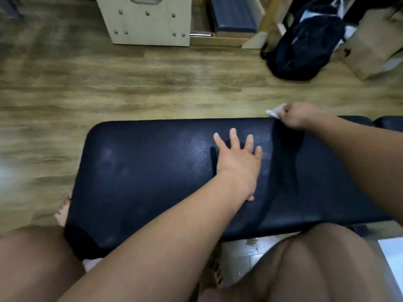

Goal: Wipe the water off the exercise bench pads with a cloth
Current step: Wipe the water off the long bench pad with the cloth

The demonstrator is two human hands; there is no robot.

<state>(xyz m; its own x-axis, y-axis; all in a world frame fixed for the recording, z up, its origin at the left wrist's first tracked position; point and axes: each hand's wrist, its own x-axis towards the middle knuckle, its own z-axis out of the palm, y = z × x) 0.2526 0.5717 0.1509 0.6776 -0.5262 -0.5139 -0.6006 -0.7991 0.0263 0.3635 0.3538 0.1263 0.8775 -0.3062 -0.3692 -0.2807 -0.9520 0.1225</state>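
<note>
- A dark blue pad (141, 171) lies crosswise in the head view, over a wood-look floor (130, 83).
- The left hand (238, 164) rests palm down on the pad, a little right of its middle. Its fingers (233, 136) are straight and spread wide, pointing to the far edge, and it holds nothing.
- The right hand (297, 117) is at the pad's far edge, towards the right end. Its fingers are curled tight round a small white cloth (275, 111).
- The cloth is bunched, and only a tuft shows, sticking out to the left of the fist, just past the far edge of the pad. Whether it touches the pad cannot be told.
- A pale, dull sheen (198, 149) lies on the pad just left of the left hand; fainter patches show nearer the left end.
- The end of a second dark pad (389, 122) shows at the right border, in line with the first.
- The person's bare knees (32, 258) are at the near edge, and a bare foot (62, 211) shows beside the pad's left end.
- On the floor beyond are a pale wooden box (146, 22) with metal bolts, a black backpack (305, 46) and a brown paper bag (370, 46), all well apart from the pad.
</note>
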